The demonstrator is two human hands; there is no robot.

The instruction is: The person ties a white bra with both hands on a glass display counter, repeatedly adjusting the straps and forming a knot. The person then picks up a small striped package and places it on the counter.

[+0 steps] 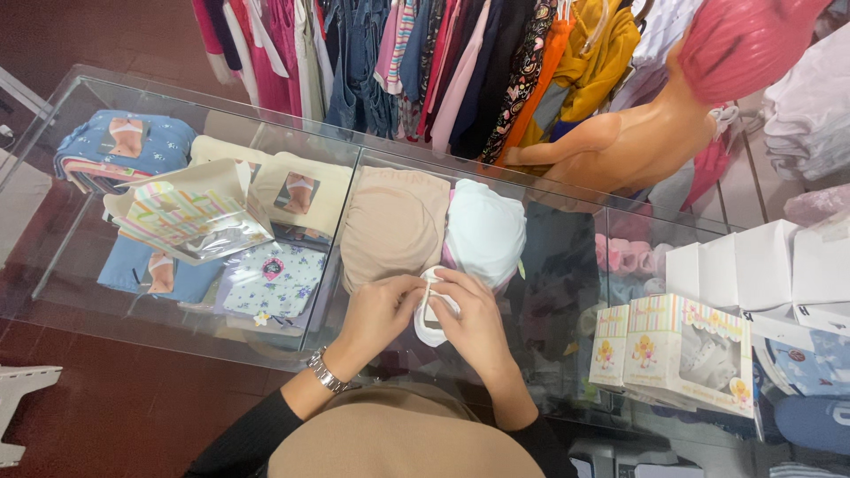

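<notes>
Both hands met over the clear glass counter [106, 97], working a small white fabric baby shoe [431, 312] between them. The left hand [379, 312], with a metal wristwatch [325, 372] on its wrist, had its fingers [409, 285] pinched on the shoe's upper edge; the right hand [478, 323] cupped it from the other side, fingers curled close around the soft cloth. The shoe was held just above the glass, near the counter's front edge, and looked only partly handled: its opening seemed to be spread or folded, though the hands hid how far that had gone.

Just behind the hands lay two rounded, padded pieces, a beige fabric cushion-like item [394, 226] and a white one [484, 232] touching it. To the left, a striped pastel gift bag [186, 212] with a glossy clear panel lay flat on the glass. To the right stood a pastel cardboard box with a clear window [686, 354], showing more small white items inside, and plain white boxes [753, 265] behind it. Folded printed garments rested on the shelf under the glass.
</notes>
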